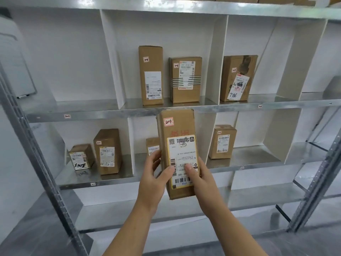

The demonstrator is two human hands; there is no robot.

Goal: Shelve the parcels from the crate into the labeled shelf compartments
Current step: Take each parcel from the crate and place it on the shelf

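Observation:
I hold a tall brown cardboard parcel (178, 145) upright in front of the shelf, at the height of the lower compartments. A red-edged sticker marked 2-1 sits near its top, above a yellow-rimmed shipping label. My left hand (155, 174) grips its left edge with the thumb on the label. My right hand (200, 177) grips the right edge, thumb also on the label. Behind the parcel stands a small box (152, 145) in the lower middle compartment. The crate is not in view.
The metal shelf (230, 106) has white dividers. The upper middle compartment holds two boxes (151, 75) (185, 79), the upper right one box (238, 78). Lower left has two boxes (81, 157) (108, 151), lower right one (223, 142). The upper left compartment holds nothing.

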